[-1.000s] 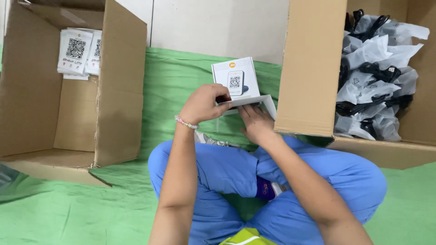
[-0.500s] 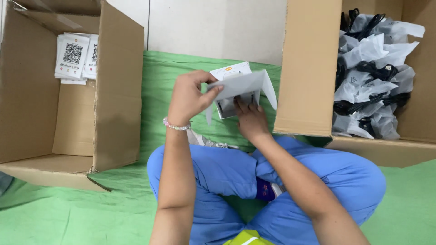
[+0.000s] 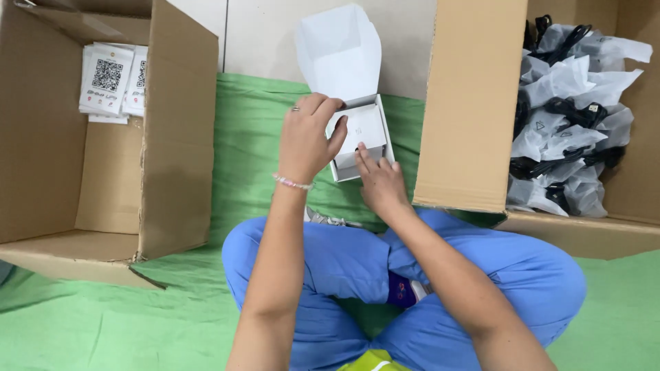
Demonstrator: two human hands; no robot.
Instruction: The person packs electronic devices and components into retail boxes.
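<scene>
The left hand grips the left edge of a small white box, with the thumb on the near side and the fingers curled over the rim. The right hand supports the same box from below and at the near end; its fingers are stretched and press on the white insert inside, so this hand is not closed into a fist. The box is open, and its white lid flap stands up behind it, away from the person. The box is held in the air above the green cloth, in front of the crossed legs in blue trousers, between two big cartons.

On the left there is a large cardboard box that lies on its side with the opening to the person; a small stack of white packages with square code prints rests inside at the back. On the right another cardboard box holds many black cables in clear plastic bags. A bead bracelet is on the left wrist, and a ring shows on one finger
</scene>
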